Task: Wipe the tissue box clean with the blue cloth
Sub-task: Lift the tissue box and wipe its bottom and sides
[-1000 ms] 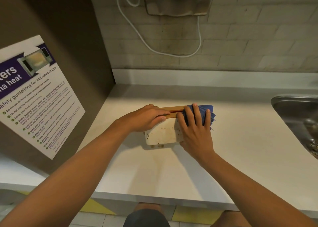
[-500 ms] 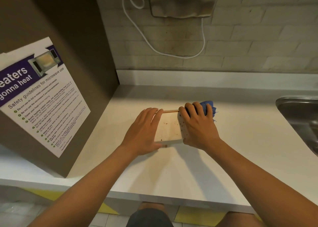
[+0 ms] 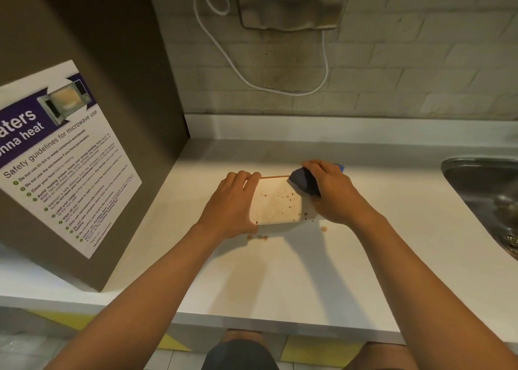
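Left hand (image 3: 229, 204) lies against the left end of the tissue box (image 3: 276, 201), fingers fairly straight over its far edge and thumb near the front corner. Right hand (image 3: 333, 193) curls round the bunched blue cloth (image 3: 304, 181) and presses it on the box's right far corner. Tissue box sits on the white counter (image 3: 280, 280), its pale face speckled with brown spots; a few brown crumbs (image 3: 256, 237) lie on the counter just in front. A steel sink (image 3: 482, 193) is at the right, a microwave poster (image 3: 61, 156) at the left
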Motion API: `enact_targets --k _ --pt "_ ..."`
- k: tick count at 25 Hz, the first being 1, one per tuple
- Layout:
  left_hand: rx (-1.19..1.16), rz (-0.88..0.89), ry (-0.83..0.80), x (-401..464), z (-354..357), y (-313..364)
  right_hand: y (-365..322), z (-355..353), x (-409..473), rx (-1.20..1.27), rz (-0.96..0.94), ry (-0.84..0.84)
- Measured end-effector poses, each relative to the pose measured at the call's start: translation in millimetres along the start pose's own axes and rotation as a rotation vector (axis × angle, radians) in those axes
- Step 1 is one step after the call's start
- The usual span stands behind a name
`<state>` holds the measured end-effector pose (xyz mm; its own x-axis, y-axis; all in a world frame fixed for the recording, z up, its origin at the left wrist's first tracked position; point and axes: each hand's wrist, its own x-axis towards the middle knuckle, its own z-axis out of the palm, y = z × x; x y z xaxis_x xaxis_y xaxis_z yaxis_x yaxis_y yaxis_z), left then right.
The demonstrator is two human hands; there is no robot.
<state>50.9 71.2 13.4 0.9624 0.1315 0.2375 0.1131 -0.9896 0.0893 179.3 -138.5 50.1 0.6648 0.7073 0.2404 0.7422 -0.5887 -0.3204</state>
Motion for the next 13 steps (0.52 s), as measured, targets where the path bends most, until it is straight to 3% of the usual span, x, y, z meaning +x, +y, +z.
enact_targets --k 3,8,10,13 --pt "0.017 -0.006 -0.036 2 -3 -2 -4 3 1 0.084 -0.036 0.224" --pt "0.013 0.016 -0.073 1 -4 -4 6 0 -23 0.472 0.339 0.589" --pt "-0.001 0.013 -0.081 1 -5 -2 1 16 -50 0.462 0.312 0.616" --pt "-0.025 0.016 -0.090 2 -8 0 -9 51 -75 0.448 0.248 0.516"
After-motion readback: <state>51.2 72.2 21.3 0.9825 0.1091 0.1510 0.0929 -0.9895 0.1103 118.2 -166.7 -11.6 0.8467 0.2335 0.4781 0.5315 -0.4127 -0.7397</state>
